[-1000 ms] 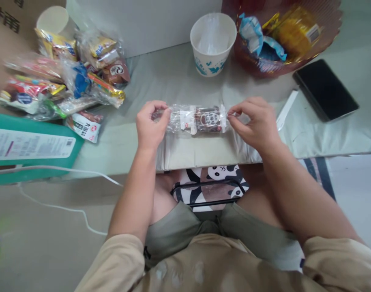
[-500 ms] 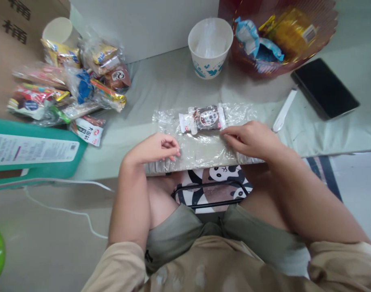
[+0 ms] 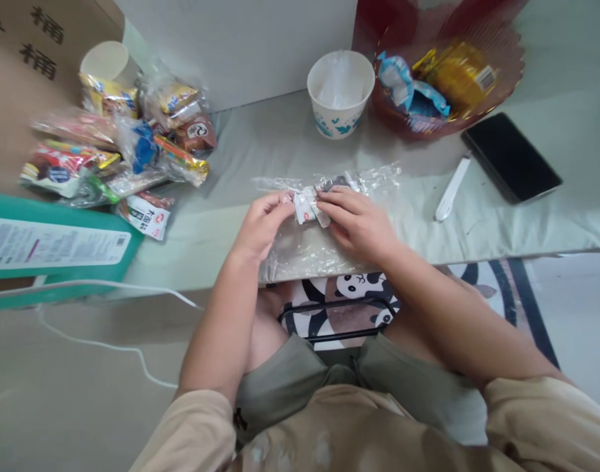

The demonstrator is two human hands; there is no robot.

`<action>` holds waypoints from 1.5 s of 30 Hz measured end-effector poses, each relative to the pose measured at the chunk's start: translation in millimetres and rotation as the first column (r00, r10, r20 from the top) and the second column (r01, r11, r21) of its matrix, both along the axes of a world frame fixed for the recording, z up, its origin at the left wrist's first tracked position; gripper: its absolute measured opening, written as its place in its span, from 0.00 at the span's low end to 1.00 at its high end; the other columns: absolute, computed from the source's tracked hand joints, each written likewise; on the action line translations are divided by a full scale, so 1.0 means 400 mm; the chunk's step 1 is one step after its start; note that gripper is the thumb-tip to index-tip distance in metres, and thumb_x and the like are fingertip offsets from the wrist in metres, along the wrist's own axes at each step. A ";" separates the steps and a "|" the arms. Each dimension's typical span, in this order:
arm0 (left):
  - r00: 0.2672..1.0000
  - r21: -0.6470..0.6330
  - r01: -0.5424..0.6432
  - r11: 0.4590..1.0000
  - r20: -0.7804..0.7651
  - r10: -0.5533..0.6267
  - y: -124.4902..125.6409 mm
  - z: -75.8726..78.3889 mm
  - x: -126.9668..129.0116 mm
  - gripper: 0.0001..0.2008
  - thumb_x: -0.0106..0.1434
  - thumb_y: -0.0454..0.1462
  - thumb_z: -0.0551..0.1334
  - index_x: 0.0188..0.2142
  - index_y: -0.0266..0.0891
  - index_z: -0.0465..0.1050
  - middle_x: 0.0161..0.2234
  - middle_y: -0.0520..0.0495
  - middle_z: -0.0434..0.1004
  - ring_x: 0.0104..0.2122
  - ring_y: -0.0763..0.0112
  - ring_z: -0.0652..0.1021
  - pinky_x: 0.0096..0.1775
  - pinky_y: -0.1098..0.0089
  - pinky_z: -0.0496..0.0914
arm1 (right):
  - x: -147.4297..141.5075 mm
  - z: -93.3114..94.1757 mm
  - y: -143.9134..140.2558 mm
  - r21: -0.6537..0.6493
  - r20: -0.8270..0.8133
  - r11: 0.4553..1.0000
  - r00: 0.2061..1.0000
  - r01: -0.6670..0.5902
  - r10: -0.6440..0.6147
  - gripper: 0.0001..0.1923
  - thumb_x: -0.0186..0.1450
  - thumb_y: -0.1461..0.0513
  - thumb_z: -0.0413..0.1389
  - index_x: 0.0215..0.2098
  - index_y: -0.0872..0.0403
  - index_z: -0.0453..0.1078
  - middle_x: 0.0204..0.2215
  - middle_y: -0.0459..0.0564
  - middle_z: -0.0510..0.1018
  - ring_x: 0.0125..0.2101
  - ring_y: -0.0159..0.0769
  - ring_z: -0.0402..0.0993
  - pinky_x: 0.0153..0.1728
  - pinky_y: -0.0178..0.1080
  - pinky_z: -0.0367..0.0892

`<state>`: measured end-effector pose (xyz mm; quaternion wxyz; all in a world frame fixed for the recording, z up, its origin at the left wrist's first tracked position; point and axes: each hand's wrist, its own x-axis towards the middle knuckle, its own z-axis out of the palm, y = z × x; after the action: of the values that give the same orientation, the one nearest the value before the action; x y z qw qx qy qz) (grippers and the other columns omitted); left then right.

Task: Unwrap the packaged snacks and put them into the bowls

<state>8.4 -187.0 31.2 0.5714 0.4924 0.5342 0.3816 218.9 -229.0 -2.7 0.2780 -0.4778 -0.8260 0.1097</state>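
A small wrapped snack (image 3: 309,204) with a white end and a brown middle lies on a clear plastic sheet (image 3: 378,178) spread at the near edge of the table (image 3: 260,144). My left hand (image 3: 260,226) pinches the snack's white left end. My right hand (image 3: 359,223) lies over the snack's middle and right part and grips it, hiding most of the brown wrapper. Both hands meet over the sheet.
A heap of wrapped snacks (image 3: 132,144) lies at the left, by a paper cup (image 3: 107,62) and a green box (image 3: 54,242). At the back stand a white cup (image 3: 340,92) and a red bowl (image 3: 442,121) of packets. A black phone (image 3: 510,156) and a white tool (image 3: 451,189) lie right.
One second ago both hands held the sheet with the snack stretched between them. They laid it flat on the table, then moved onto the snack and took hold of it.
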 end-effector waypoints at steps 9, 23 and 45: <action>0.896 -0.315 0.037 0.948 0.430 0.108 0.006 0.044 -0.004 0.10 0.51 0.41 0.62 0.24 0.42 0.60 0.46 0.40 0.84 0.47 0.52 0.83 0.36 0.60 0.78 | 0.020 -0.010 0.018 -0.032 -0.022 0.994 0.994 0.109 -0.110 0.27 0.67 0.61 0.59 0.65 0.45 0.70 0.67 0.53 0.71 0.69 0.55 0.62 0.65 0.63 0.62; 0.940 -0.350 0.017 0.937 0.326 0.105 0.023 0.031 0.014 0.14 0.43 0.42 0.62 0.22 0.43 0.55 0.41 0.37 0.82 0.40 0.55 0.82 0.16 0.74 0.49 | 0.047 -0.004 0.014 0.008 -0.014 0.971 0.971 0.237 -0.237 0.18 0.66 0.54 0.61 0.54 0.44 0.78 0.55 0.57 0.75 0.57 0.57 0.66 0.56 0.59 0.63; 0.904 -0.387 0.018 0.922 0.401 0.150 0.019 0.001 0.020 0.05 0.48 0.39 0.62 0.24 0.42 0.66 0.35 0.42 0.84 0.30 0.65 0.80 0.18 0.71 0.55 | 0.000 0.004 -0.004 0.074 -0.105 0.997 0.994 -0.016 0.024 0.16 0.71 0.61 0.51 0.52 0.48 0.77 0.32 0.52 0.76 0.36 0.42 0.72 0.39 0.45 0.69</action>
<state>16.5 -179.5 31.5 0.7447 0.2586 0.4781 0.3873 218.7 -230.5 -1.1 0.3374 -0.4524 -0.8185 0.1074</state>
